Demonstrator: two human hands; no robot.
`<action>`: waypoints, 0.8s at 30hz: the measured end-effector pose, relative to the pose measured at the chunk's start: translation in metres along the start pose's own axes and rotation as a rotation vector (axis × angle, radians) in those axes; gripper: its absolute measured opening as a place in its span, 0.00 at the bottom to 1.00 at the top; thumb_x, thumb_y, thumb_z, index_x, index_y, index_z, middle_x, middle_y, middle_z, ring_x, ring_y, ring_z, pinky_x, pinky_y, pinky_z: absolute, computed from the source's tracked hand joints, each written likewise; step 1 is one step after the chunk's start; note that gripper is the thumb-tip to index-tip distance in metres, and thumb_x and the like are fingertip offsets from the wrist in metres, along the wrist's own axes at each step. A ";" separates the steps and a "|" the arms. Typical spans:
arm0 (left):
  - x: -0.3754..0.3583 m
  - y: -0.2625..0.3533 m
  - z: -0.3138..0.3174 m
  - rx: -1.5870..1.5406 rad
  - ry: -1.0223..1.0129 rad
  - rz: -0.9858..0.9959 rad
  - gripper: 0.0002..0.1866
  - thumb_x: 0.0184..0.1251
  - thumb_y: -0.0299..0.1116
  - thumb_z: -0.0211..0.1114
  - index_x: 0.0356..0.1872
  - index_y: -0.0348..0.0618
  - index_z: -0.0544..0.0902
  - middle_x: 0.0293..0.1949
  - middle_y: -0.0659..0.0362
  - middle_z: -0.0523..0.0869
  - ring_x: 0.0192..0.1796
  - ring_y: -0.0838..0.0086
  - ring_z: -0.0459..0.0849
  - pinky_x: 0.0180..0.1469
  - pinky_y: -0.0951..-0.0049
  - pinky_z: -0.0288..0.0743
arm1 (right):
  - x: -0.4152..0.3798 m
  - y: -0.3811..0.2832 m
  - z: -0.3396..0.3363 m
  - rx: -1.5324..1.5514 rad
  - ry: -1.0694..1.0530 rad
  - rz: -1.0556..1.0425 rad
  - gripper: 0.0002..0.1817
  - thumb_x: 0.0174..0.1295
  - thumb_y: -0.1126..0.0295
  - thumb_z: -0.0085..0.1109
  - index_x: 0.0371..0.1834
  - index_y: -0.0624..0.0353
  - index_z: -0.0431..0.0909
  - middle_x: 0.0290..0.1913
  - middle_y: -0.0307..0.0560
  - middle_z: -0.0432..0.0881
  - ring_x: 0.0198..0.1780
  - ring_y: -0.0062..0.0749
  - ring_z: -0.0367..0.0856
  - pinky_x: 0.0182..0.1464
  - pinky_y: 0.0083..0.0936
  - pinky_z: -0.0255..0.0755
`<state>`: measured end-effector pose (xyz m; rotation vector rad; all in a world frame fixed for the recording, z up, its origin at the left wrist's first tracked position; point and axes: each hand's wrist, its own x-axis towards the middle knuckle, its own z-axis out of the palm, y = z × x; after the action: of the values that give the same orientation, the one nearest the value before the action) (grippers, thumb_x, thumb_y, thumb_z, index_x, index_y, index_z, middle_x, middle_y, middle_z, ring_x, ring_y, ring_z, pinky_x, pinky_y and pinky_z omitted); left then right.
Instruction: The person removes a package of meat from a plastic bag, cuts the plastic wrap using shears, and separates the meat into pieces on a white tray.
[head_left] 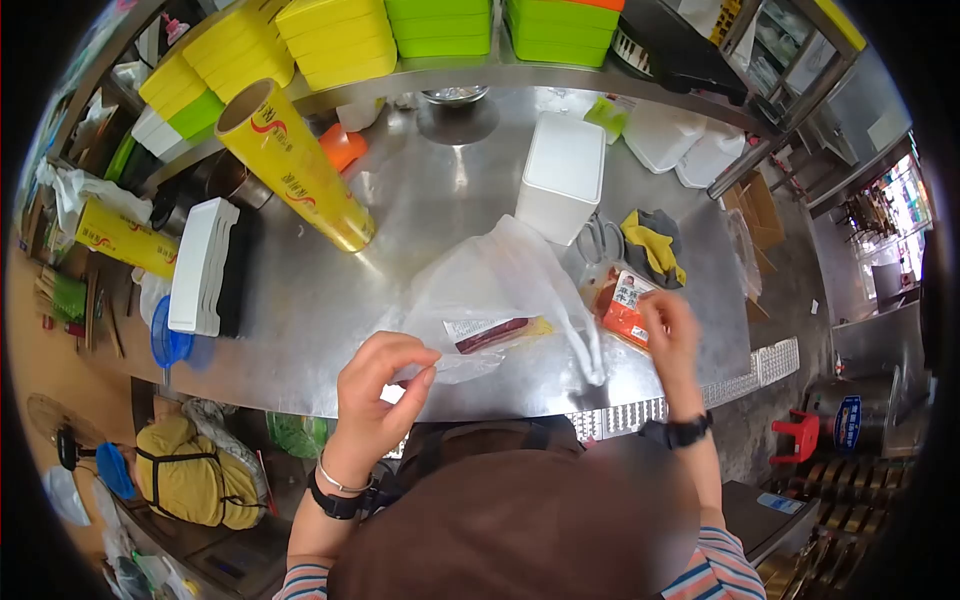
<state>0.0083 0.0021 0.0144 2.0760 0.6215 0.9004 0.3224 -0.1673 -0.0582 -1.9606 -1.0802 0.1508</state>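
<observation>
A translucent plastic bag (490, 270) lies spread on the steel worktable (440, 215), its handles pointing right. A dark red and yellow packet (490, 335) shows through its front part. My left hand (385, 385) is at the bag's near left edge, thumb and forefinger pinched close on the thin film. At the right, a red sealed food packet (626, 310) with a white label lies near the table's front edge. The curled fingers of my right hand (672, 335) close at its right side, fingertips overlapping the packet's edge.
Behind the bag stand a white lidded container (565, 170), scissors (600, 238) and yellow-grey gloves (655, 245). A large yellow film roll (300, 170) stands at the left, near a white-and-black box (205, 265) and a blue strainer (168, 330). Yellow and green boxes (340, 45) line the shelf above.
</observation>
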 end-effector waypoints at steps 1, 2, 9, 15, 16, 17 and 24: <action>-0.001 0.001 0.000 0.005 -0.009 0.001 0.10 0.54 0.17 0.65 0.37 0.39 0.82 0.36 0.56 0.82 0.36 0.72 0.81 0.35 0.78 0.76 | 0.008 -0.046 -0.019 0.140 0.027 0.070 0.04 0.59 0.73 0.60 0.34 0.62 0.78 0.39 0.49 0.82 0.40 0.43 0.82 0.43 0.32 0.75; -0.003 0.002 0.001 0.007 -0.016 -0.007 0.10 0.54 0.17 0.65 0.37 0.39 0.82 0.36 0.56 0.82 0.36 0.72 0.81 0.35 0.78 0.76 | 0.012 -0.078 -0.032 0.192 -0.118 -0.160 0.04 0.61 0.74 0.58 0.35 0.63 0.78 0.41 0.49 0.82 0.40 0.38 0.82 0.44 0.31 0.75; 0.001 0.009 0.003 -0.048 -0.012 0.015 0.10 0.54 0.16 0.64 0.38 0.39 0.82 0.36 0.56 0.82 0.36 0.72 0.81 0.35 0.78 0.77 | 0.010 -0.107 0.090 0.038 -0.737 -0.418 0.09 0.60 0.71 0.54 0.39 0.66 0.78 0.40 0.62 0.82 0.43 0.57 0.80 0.48 0.42 0.74; -0.002 0.006 0.002 -0.035 0.016 -0.001 0.10 0.55 0.16 0.64 0.38 0.39 0.82 0.36 0.56 0.82 0.36 0.72 0.82 0.35 0.77 0.78 | 0.020 -0.066 0.120 -0.323 -0.847 -0.111 0.17 0.57 0.68 0.58 0.43 0.72 0.75 0.45 0.66 0.79 0.48 0.61 0.78 0.54 0.43 0.71; -0.001 0.006 0.002 -0.054 0.011 -0.011 0.10 0.55 0.16 0.64 0.38 0.39 0.82 0.37 0.56 0.82 0.35 0.72 0.82 0.34 0.77 0.78 | 0.013 -0.041 0.135 -0.223 -0.732 -0.059 0.20 0.55 0.68 0.61 0.47 0.71 0.75 0.46 0.64 0.80 0.50 0.58 0.77 0.56 0.40 0.70; -0.002 0.006 0.001 -0.052 0.016 -0.009 0.10 0.55 0.16 0.64 0.38 0.39 0.82 0.37 0.56 0.82 0.35 0.72 0.82 0.34 0.77 0.78 | 0.011 -0.023 0.145 -0.123 -0.617 -0.010 0.24 0.53 0.68 0.63 0.51 0.70 0.74 0.48 0.63 0.80 0.53 0.55 0.77 0.58 0.38 0.69; -0.008 -0.004 0.000 -0.066 0.013 -0.081 0.08 0.56 0.18 0.64 0.37 0.39 0.82 0.37 0.57 0.82 0.34 0.76 0.80 0.34 0.80 0.74 | 0.020 -0.013 0.153 0.327 -0.647 0.314 0.28 0.52 0.69 0.67 0.57 0.65 0.73 0.51 0.53 0.79 0.57 0.39 0.74 0.62 0.29 0.65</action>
<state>0.0029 -0.0015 0.0080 1.9730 0.6695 0.8776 0.2547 -0.0528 -0.1373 -1.7997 -1.0393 1.1221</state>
